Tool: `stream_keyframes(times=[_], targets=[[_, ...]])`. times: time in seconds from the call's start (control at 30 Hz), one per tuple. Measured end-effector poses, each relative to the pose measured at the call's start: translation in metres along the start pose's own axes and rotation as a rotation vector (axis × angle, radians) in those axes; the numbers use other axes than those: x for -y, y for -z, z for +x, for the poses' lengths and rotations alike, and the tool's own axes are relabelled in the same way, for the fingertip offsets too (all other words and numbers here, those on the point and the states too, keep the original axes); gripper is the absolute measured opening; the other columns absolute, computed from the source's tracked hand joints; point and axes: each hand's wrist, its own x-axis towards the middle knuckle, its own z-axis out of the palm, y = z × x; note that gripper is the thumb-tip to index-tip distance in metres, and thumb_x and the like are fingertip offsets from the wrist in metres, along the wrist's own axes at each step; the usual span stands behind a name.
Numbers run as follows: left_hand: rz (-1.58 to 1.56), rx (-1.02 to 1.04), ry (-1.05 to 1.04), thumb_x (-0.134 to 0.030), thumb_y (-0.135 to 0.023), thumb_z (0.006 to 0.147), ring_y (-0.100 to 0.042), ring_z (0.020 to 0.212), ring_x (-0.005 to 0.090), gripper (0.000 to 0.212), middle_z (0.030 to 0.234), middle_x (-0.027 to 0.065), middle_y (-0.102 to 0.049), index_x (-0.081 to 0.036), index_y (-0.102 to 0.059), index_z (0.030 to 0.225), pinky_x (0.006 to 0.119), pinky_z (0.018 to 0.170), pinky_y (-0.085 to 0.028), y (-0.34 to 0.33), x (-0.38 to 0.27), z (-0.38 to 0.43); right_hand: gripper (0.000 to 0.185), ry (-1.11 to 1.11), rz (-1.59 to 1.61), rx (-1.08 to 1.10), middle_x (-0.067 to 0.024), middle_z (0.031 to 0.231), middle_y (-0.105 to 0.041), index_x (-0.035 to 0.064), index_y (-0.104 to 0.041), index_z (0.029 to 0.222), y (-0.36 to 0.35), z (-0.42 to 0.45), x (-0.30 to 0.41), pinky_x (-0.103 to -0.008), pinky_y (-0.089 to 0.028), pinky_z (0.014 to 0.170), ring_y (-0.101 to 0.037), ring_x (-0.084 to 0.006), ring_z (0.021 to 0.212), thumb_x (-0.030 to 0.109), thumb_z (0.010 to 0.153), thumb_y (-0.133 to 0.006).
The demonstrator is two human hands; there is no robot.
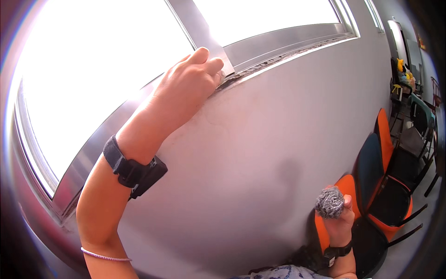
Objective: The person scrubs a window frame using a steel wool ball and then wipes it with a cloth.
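Observation:
My left hand is raised to the lower frame of a metal sliding window, its fingers curled at the sill beside the upright bar. A small pale bit shows at its fingertips, too hidden to name. A black strap with a dark box-shaped device is on that wrist. Low at the right, in front of the chairs, my right hand holds a ball of steel wool. The window sill has dark, flaking dirt along its edge to the right of my left hand.
A grey wall drops below the window. Orange chairs and a dark blue chair with black seats stand along it at the right. Farther back are a teal chair and a yellow plush toy.

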Motion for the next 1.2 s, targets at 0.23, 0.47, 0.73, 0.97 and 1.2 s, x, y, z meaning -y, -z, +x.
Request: stream_keyframes(times=[0.23, 0.47, 0.73, 0.97, 1.2], targets=[[-0.085, -0.189, 0.031, -0.004, -0.050, 0.083, -0.050, 0.076, 0.0196, 0.014, 0.078, 0.0071, -0.053, 0.000, -0.064, 0.087, 0.029, 0.070, -0.043, 0.015, 0.056, 0.028, 0.009, 0.086, -0.057, 0.020, -0.0159, 0.113, -0.049, 0.0159, -0.060, 0.086, 0.004, 0.001, 0.006, -0.0406, -0.052, 0.065, -0.053, -0.0303, 0.095, 0.015, 0.078, -0.063], [0.227, -0.201, 0.180, -0.005, -0.053, 0.082, -0.054, 0.086, 0.0263, 0.013, 0.082, 0.0122, -0.057, 0.003, -0.061, 0.075, 0.035, 0.077, -0.044, 0.025, 0.116, 0.071, 0.011, 0.094, -0.018, -0.001, -0.0162, 0.115, -0.049, 0.0152, -0.059, 0.085, 0.017, 0.006, 0.007, -0.0403, -0.052, 0.063, -0.055, -0.0313, 0.091, 0.019, 0.077, -0.066], [0.101, -0.137, 0.085, 0.006, -0.054, 0.061, -0.055, 0.083, 0.0254, 0.010, 0.081, 0.0109, -0.058, -0.001, -0.060, 0.063, 0.034, 0.075, -0.049, 0.005, 0.062, 0.043, 0.011, 0.102, -0.049, -0.036, -0.0133, 0.113, -0.050, 0.0158, -0.059, 0.087, 0.010, 0.009, 0.003, -0.0383, -0.052, 0.064, -0.054, -0.0280, 0.092, 0.021, 0.079, -0.064], [-0.093, -0.020, -0.032, 0.009, -0.050, 0.067, -0.051, 0.087, 0.0217, 0.023, 0.083, 0.0069, -0.057, 0.000, -0.064, 0.083, 0.030, 0.076, -0.048, -0.011, 0.011, 0.007, 0.011, 0.097, -0.067, 0.030, -0.0128, 0.116, -0.049, 0.0166, -0.060, 0.090, 0.006, 0.010, 0.004, -0.0383, -0.051, 0.065, -0.053, -0.0278, 0.096, 0.022, 0.081, -0.063], [-0.221, 0.085, -0.077, 0.001, -0.054, 0.075, -0.052, 0.081, 0.0179, 0.019, 0.082, 0.0052, -0.058, -0.004, -0.066, 0.089, 0.030, 0.073, -0.047, 0.009, 0.030, 0.023, 0.012, 0.106, -0.055, 0.014, -0.0146, 0.116, -0.047, 0.0158, -0.059, 0.088, 0.014, 0.004, 0.016, -0.0397, -0.051, 0.062, -0.052, -0.0304, 0.096, 0.018, 0.078, -0.064]])
